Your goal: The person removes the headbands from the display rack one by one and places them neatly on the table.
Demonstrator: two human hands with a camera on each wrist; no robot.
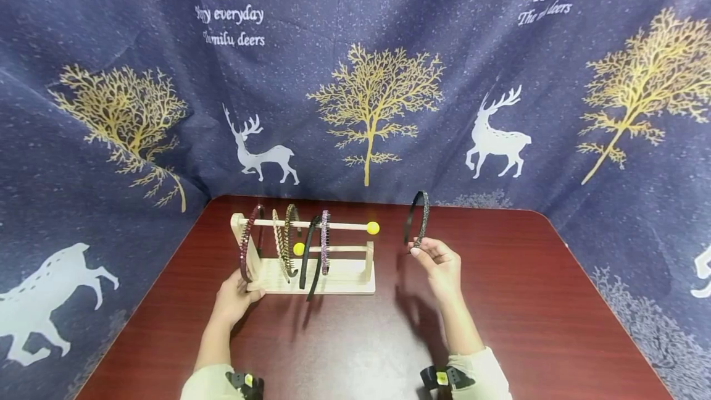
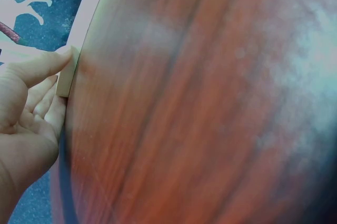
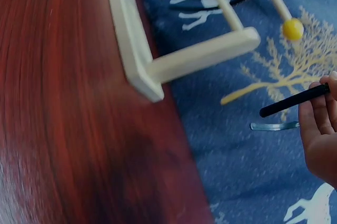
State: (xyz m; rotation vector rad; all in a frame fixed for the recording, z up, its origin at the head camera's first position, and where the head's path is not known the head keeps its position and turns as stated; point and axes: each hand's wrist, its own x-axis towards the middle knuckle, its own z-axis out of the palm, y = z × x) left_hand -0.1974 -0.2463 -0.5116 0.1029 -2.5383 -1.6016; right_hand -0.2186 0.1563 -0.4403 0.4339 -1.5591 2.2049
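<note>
At the left end of a pale wooden headband rack (image 1: 344, 283), my left hand (image 1: 230, 300) grips the base. The left wrist view shows the thumb on top of the base edge (image 2: 67, 79) and fingers beneath. To the right of the rack, my right hand (image 1: 446, 267) pinches a sparkly black headband (image 1: 425, 221) low on one side, upright above the table. Hanging on the rack are a dark red headband (image 1: 245, 252), a beige braided one (image 1: 278, 239), a gold-brown one (image 1: 287, 239), a plain black one (image 1: 305, 261) and a purple glittery one (image 1: 324, 245).
Yellow balls cap the upper rod (image 1: 373, 228) at its right end and the lower rod (image 1: 299, 249) at its left. Under the rack is a reddish-brown table (image 1: 533, 301). A blue cloth (image 1: 344, 11) with deer and gold trees hangs behind and beside it.
</note>
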